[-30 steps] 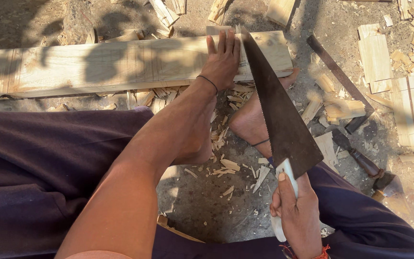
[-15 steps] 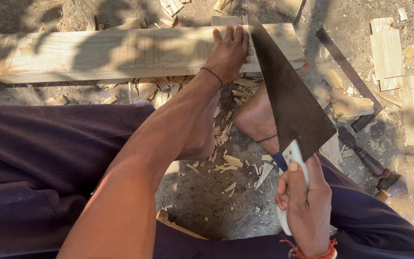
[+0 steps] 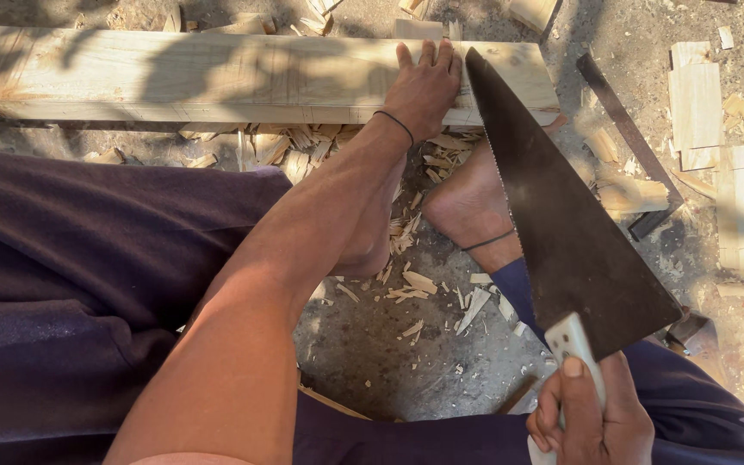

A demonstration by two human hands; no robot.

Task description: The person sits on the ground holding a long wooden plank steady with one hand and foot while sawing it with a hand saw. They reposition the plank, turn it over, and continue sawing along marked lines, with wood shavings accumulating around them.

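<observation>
A long pale wooden plank (image 3: 217, 77) lies across the top of the view on the ground. My left hand (image 3: 426, 82) presses flat on it near its right end, fingers spread. My right hand (image 3: 592, 418) grips the white handle of a handsaw (image 3: 561, 224). The saw's dark, rusty blade runs up and to the left, and its tip rests on the plank just right of my left fingers. My bare foot (image 3: 471, 207) sits below the plank, beside the blade.
Wood chips and shavings (image 3: 415, 284) litter the dirt between my legs. Short offcut boards (image 3: 699, 103) lie at the right. A dark metal bar (image 3: 626, 138) and a hammer-like tool (image 3: 699, 331) rest right of the saw.
The saw has slid forward along its line, with the tip now further over the plank. My left hand stays pressed on the wood.
</observation>
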